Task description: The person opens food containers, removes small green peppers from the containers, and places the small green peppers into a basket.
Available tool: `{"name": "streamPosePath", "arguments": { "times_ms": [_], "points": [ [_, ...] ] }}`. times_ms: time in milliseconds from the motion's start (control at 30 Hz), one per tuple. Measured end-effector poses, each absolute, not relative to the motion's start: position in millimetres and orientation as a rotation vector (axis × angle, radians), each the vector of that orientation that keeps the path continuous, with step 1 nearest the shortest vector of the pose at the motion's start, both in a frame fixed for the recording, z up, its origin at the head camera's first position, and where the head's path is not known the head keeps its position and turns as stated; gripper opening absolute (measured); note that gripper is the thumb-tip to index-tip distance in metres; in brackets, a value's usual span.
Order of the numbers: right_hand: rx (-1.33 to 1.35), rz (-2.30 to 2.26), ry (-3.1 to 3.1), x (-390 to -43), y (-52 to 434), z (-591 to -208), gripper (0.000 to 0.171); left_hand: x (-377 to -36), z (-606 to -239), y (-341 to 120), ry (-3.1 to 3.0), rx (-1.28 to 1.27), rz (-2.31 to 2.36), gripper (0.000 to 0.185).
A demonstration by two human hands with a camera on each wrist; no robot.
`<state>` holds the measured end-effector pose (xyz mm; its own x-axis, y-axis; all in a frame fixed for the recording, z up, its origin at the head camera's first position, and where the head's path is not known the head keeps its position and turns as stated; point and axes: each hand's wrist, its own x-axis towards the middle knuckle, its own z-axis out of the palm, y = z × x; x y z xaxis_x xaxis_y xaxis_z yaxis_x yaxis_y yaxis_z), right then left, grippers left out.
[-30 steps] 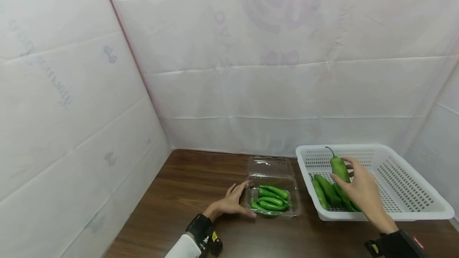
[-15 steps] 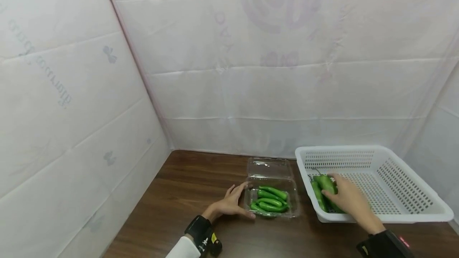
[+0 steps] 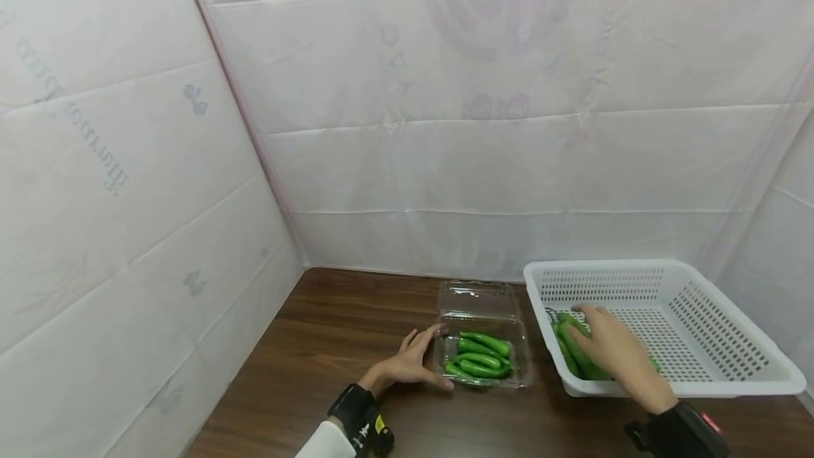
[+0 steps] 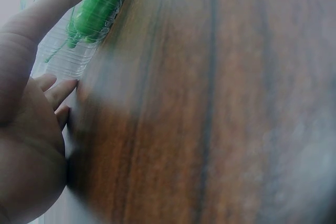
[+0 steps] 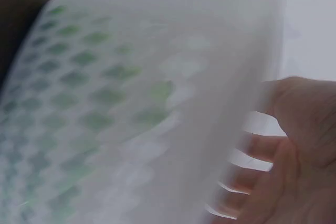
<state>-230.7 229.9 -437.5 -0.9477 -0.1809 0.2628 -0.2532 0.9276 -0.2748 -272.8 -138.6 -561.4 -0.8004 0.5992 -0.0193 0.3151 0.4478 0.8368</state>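
Two hands work here: a second ago our right hand point(image 3: 613, 352) held a pepper upright; now it lies among the peppers point(image 3: 575, 355) in the basket point(image 3: 731, 373), fingers loose on top. Our left hand point(image 3: 410, 362), fingers spread, steadies the clear box point(image 3: 483, 355) on the counter point(image 3: 331, 345).

Green peppers point(image 3: 575, 352) piled in white basket point(image 3: 725, 355), left end
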Motion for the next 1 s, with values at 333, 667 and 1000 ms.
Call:
{"name": "streamPosePath", "arguments": {
  "times_ms": [333, 667, 1000],
  "points": [
    [0.661, 0.466, -2.308, -236, 145, -433, 0.049, -273, -558, -138, 2.374, 0.766, 1.284, 0.115],
    [0.605, 0.459, -2.828, -236, 102, -476, 0.028, -272, -557, -136, 2.388, 0.727, 1.244, 0.113],
    [0.604, 0.352, -2.931, -238, 92, -501, 0.033, -272, -561, -145, 2.408, 0.723, 1.268, 0.114]
  ]
}}
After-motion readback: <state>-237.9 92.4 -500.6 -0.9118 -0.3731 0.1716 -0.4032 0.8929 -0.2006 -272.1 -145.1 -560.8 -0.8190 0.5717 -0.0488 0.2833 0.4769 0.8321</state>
